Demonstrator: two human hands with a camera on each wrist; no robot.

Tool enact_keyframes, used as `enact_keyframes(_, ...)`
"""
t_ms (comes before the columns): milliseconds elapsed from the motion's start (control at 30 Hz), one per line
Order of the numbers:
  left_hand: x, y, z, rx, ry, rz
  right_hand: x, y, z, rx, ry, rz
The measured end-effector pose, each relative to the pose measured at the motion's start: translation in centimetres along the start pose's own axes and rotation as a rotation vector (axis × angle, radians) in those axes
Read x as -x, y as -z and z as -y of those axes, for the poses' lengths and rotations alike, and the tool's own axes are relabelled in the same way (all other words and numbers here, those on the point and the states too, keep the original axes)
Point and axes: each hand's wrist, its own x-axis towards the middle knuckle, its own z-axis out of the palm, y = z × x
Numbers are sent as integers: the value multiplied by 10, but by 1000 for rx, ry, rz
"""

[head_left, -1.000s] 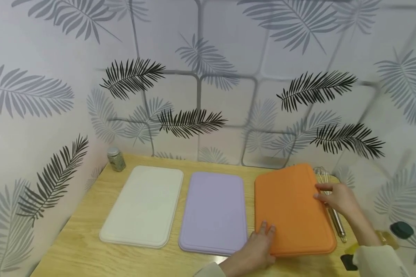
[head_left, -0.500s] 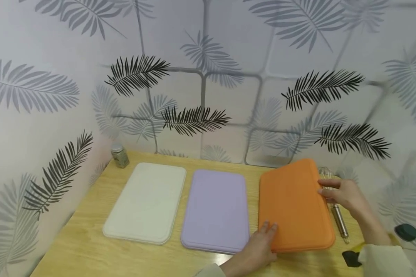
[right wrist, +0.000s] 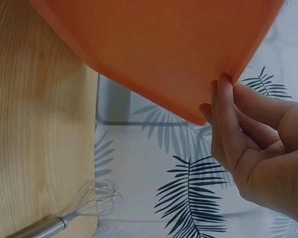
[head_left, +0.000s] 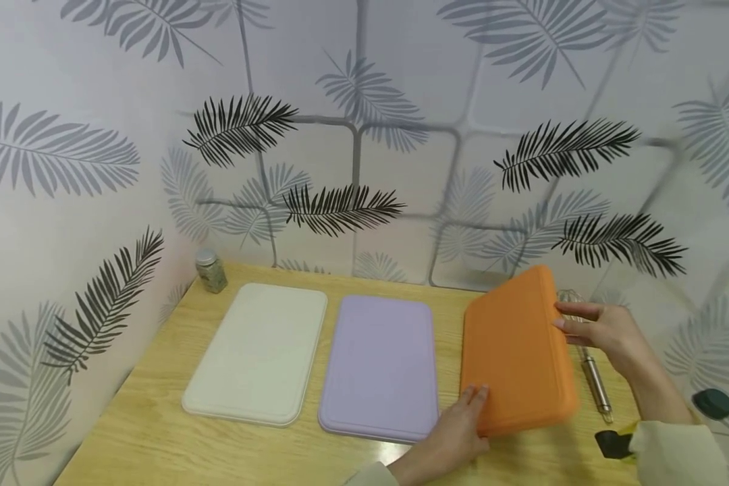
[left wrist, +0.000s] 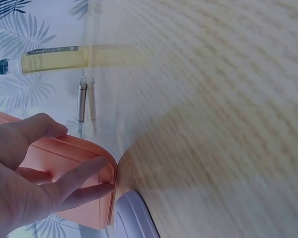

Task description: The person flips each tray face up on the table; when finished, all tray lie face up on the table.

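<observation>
An orange cutting board (head_left: 513, 351) leans with its right side raised off the table, its left long edge low. My right hand (head_left: 607, 334) pinches the raised right edge; in the right wrist view my right hand (right wrist: 258, 139) has its fingers against the board's underside (right wrist: 159, 49). At the near left corner, my left hand (head_left: 452, 432) holds the board, fingers over its upper face. The left wrist view shows my left hand (left wrist: 35, 173) with the thumb on the near edge. A lilac cutting board (head_left: 379, 368) and a white cutting board (head_left: 255, 354) lie flat to the left.
A whisk (head_left: 595, 385) with a steel handle lies right of the orange board. A small jar (head_left: 210, 270) stands at the back left. A bottle of yellow liquid (left wrist: 54, 59) with a dark cap lies near the table's right side. Patterned wall covering backs the wooden table (head_left: 158, 432).
The orange board's right side has risen, tilting it more steeply to the left. My right hand has lifted slightly with it, while my left hand stays at the near left corner.
</observation>
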Motion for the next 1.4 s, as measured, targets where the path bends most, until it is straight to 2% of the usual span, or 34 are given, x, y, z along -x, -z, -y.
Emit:
enact_keyframes(200,1,1,-5,-8,-19,-29,-1,1,3,-105,-1,5)
enact_keyframes(433,-1,5,-10,5,0,-47,-4,-8,14,-64,7,-20)
enact_keyframes(533,-1,7,-15,25,3,-56,-4,-11,17,-80,24,-26)
enact_keyframes(667,-3,12,-23,51,-20,-81,-4,-12,20,-78,39,-28)
enact_keyframes(833,-4,18,-34,99,-48,-111,-5,-14,25,-100,29,-25)
enact_keyframes(1067,-5,32,-49,233,-62,-119,-10,-24,31,-154,42,-34)
enact_keyframes(1267,-7,38,-51,213,-138,-195,-13,-33,34,-213,72,-34)
enact_keyframes(1400,-8,43,-52,201,-126,-202,-15,-37,36,-185,89,-39)
